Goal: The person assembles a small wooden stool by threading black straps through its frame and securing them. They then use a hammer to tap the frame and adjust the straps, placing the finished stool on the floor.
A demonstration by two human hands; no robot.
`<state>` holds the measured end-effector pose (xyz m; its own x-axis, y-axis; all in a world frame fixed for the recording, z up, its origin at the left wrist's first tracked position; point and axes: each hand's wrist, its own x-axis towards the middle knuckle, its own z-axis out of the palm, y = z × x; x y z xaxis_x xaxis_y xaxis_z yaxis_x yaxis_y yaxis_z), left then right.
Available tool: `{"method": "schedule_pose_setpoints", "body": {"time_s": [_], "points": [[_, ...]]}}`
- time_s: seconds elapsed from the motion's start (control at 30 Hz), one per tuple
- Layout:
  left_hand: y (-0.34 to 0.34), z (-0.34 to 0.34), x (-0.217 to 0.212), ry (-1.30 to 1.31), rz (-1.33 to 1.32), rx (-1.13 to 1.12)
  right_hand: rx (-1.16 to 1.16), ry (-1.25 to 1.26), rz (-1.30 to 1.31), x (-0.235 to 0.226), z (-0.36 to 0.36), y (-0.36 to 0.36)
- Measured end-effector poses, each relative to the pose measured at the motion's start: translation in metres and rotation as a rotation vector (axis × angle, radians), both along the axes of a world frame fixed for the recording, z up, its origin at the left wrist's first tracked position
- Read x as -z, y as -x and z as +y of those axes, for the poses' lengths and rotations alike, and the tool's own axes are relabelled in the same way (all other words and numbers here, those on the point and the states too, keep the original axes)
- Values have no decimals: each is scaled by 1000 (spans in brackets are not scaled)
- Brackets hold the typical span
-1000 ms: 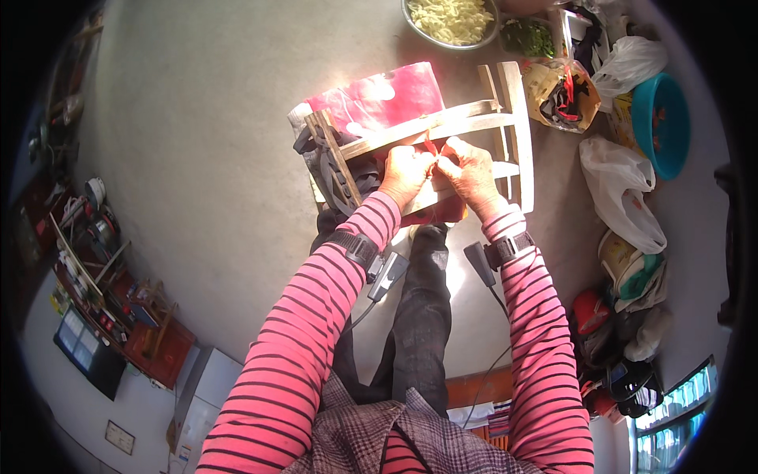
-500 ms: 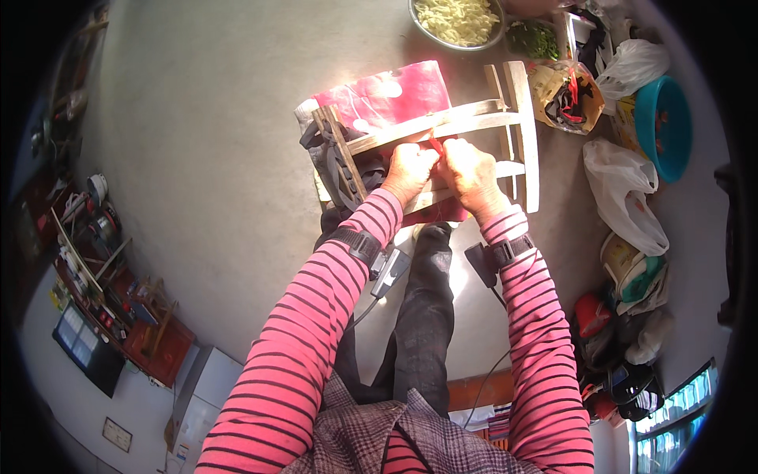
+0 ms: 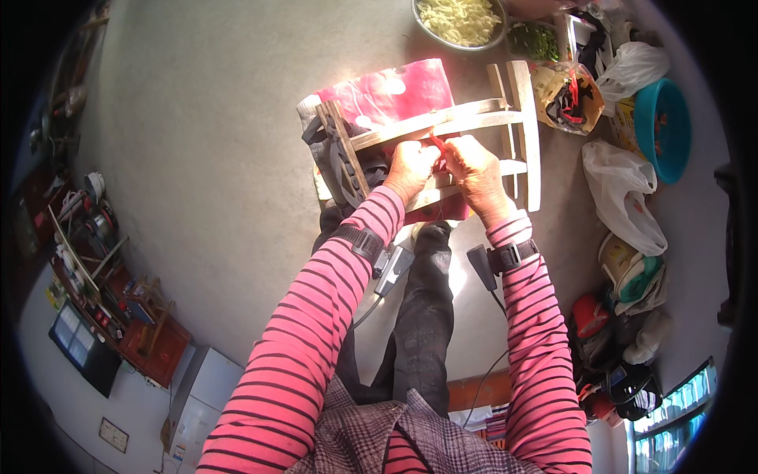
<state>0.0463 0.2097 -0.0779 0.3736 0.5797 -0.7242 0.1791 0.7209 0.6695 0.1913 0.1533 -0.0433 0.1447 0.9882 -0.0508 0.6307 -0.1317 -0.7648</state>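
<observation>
Two hands meet over a pale wooden slatted frame (image 3: 442,126): the left hand (image 3: 409,167) and right hand (image 3: 474,167) pinch one thin red chilli pepper (image 3: 436,142) between fingertips. Pulled unevenly, it could snap and drop through the slats onto the red cloth (image 3: 395,91).

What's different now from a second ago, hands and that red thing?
Little changed. Both hands, left hand and right hand, stay together over the wooden stool frame, pinching a small red piece between them; it now sticks up slightly higher. The red cloth, bowl of shreds and bags stayed put.
</observation>
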Motion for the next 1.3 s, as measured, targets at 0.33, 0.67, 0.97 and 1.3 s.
{"method": "schedule_pose_setpoints", "body": {"time_s": [0.33, 0.67, 0.97, 1.3], "points": [[1, 0, -3, -27, -7, 12, 253, 227, 202, 3, -4, 4], [2, -3, 4, 29, -67, 0, 154, 174, 131, -2, -12, -3], [3, -5, 12, -49, -19, 94, -44, 60, -58, 4, -7, -5], [8, -3, 17, -209, 104, 203, 361, 200, 148, 2, -2, -14]]}}
